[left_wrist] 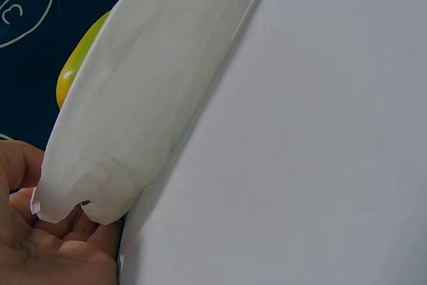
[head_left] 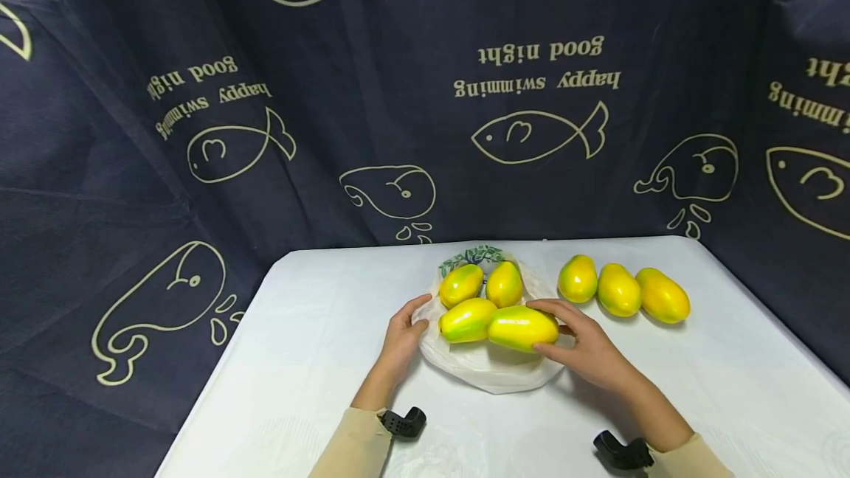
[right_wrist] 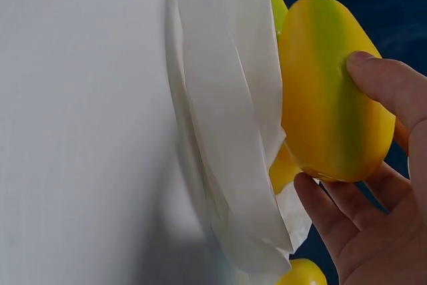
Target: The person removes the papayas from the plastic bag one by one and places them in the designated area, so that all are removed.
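Note:
A white plastic bag with a green leafy print lies spread with its mouth open on the table. Three yellow-green mangoes sit in it: one at back left, one at back right and one at front left. My right hand grips another mango over the bag's front right part, thumb on one side and fingers round its end. At the left rim, my left hand pinches the bag's edge between thumb and fingers; the left wrist view shows the raised bag wall there.
Right of the bag, three more mangoes stand in a row: a left one, a middle one and a right one. A white cloth covers the table. Behind it hangs a dark blue curtain with fish drawings.

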Available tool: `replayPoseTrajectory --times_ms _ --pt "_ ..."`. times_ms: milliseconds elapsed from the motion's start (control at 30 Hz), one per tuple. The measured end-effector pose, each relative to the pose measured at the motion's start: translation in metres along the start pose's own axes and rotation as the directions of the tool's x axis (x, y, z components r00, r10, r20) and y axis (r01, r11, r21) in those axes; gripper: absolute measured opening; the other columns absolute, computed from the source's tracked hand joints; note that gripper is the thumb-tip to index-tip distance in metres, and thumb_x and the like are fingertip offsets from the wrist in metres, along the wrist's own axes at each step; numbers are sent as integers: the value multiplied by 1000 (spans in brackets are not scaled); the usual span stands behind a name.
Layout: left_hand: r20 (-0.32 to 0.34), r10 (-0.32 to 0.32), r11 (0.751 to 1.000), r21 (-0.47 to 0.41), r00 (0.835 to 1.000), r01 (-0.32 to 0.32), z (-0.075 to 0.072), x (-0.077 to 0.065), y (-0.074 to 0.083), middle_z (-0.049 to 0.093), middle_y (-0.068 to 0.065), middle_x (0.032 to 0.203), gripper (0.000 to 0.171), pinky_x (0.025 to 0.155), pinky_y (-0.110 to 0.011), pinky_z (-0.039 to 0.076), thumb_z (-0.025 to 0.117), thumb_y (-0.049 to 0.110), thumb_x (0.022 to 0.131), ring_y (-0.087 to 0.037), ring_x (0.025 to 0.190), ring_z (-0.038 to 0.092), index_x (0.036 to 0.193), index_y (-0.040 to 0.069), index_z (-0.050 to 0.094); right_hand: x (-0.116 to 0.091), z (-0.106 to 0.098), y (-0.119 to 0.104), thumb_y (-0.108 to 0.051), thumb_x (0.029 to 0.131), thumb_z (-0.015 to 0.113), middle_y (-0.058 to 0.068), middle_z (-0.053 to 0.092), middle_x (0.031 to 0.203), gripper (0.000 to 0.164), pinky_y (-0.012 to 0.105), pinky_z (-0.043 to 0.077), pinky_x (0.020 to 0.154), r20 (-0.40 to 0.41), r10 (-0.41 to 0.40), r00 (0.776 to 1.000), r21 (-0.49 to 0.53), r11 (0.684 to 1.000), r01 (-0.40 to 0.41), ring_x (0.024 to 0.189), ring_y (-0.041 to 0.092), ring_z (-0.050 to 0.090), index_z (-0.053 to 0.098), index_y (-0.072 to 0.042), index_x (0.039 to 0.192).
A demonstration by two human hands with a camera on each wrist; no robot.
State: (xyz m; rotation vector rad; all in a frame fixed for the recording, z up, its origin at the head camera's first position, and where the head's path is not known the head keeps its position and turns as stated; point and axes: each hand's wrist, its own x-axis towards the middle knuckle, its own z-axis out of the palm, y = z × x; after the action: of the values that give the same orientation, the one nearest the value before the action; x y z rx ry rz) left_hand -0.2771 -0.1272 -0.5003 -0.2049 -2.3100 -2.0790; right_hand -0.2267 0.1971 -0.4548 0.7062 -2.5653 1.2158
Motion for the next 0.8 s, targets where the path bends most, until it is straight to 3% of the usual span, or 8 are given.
replayPoseTrajectory --times_ms 233,800 --pt "0 2 1000 -7 1000 -2 0 -1 0 45 -17 154 50 124 -54 23 48 -1 92 -36 149 32 141 6 54 -1 -8 3 -22 83 81 2 58 137 62 19 54 89 -80 29 996 -42 999 -33 118 -14 43 56 -24 139" --pt "5 -5 1000 -10 1000 5 0 0 1 44 -16 155 50 124 -53 24 48 -1 93 -35 150 32 142 6 54 -5 -26 16 -12 82 81 7 59 132 63 3 44 85 -265 33 964 -81 995 -57 114 -17 42 56 -15 140"
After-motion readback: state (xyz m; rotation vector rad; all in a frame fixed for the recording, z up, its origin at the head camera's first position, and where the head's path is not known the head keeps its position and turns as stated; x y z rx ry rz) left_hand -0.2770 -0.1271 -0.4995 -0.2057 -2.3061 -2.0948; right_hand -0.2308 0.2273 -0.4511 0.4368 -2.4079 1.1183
